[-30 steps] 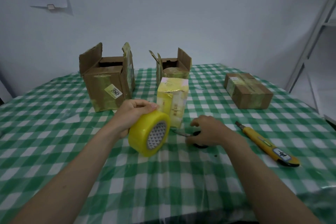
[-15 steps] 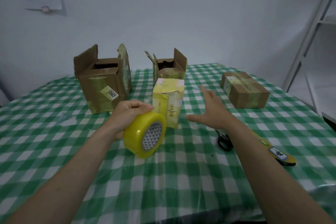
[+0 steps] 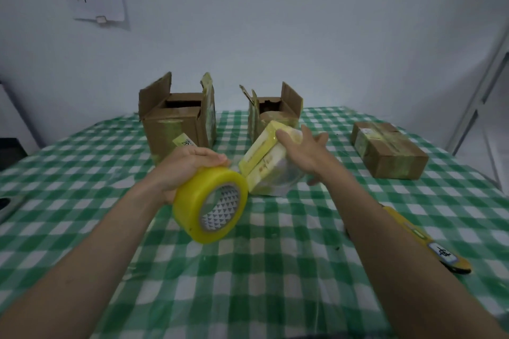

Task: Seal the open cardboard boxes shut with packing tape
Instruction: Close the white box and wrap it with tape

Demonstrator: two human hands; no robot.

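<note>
Left hand (image 3: pixel 190 165) grips yellow packing-tape roll (image 3: pixel 210 205) just left of tilted small yellow box (image 3: pixel 261 162); right hand (image 3: pixel 305 151), fingers spread, steadies box.

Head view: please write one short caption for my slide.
Left hand holds yellow tape roll; right hand tilts small yellow box.
</note>
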